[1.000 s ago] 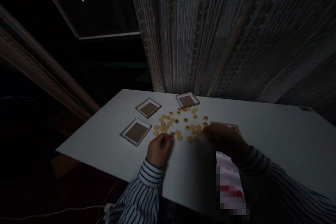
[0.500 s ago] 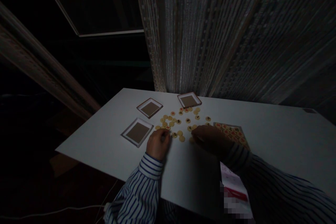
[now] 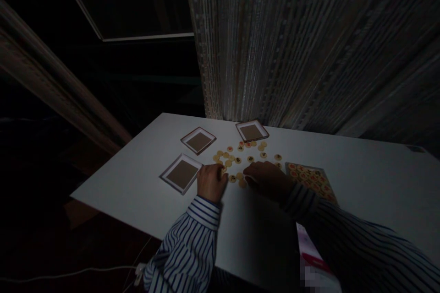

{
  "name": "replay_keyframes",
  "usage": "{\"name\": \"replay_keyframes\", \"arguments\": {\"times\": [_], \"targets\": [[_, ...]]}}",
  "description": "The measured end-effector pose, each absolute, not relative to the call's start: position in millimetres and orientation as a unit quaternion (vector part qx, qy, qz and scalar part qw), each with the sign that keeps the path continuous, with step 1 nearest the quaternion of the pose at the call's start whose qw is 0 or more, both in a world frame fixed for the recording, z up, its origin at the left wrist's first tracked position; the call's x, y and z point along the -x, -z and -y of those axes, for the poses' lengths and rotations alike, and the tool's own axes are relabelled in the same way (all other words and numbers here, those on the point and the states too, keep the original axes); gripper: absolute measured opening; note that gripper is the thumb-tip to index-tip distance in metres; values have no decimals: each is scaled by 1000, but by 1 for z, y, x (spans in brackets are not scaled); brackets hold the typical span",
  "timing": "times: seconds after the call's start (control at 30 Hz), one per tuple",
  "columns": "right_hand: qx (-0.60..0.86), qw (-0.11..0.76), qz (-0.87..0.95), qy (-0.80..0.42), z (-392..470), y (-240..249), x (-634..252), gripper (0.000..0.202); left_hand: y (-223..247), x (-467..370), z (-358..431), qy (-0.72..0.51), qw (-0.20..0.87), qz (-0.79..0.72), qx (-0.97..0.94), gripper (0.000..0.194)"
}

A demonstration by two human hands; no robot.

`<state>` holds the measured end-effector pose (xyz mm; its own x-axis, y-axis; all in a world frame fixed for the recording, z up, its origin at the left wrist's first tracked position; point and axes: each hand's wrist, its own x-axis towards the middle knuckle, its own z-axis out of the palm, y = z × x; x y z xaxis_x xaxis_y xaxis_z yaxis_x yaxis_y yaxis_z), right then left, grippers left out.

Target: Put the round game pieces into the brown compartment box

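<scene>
Several round wooden pieces (image 3: 238, 160) with red or black characters, some blank side up, lie scattered mid-table. My left hand (image 3: 210, 182) is at the near left edge of them, fingers curled down around a piece with a dark mark, which partly shows by the fingertips. My right hand (image 3: 263, 177) reaches in from the right with its fingers bent together beside the blank pieces (image 3: 242, 183); whatever is beneath or between its fingertips is hidden. To the right lies a flat box (image 3: 314, 181) patterned with printed or packed round pieces.
Three shallow open trays stand on the white table (image 3: 137, 183): one near left (image 3: 182, 174), one behind it (image 3: 198, 141), one at the back (image 3: 252, 131). A lit screen (image 3: 311, 247) is below my right forearm. String curtains hang behind.
My left hand has closed in on the pieces near its fingertips. My right hand has moved left, closer to the middle pieces. The view has shifted slightly.
</scene>
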<state>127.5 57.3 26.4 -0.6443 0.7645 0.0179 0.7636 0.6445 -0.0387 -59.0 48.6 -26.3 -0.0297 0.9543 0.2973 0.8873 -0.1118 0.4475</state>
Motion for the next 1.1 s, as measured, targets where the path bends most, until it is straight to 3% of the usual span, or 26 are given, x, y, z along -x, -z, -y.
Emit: {"name": "replay_keyframes", "arguments": {"times": [1.1], "targets": [[406,-31,912,-41,-85,-14,-116,25,31,58,-58,-229,23,-662,-714,21]]}}
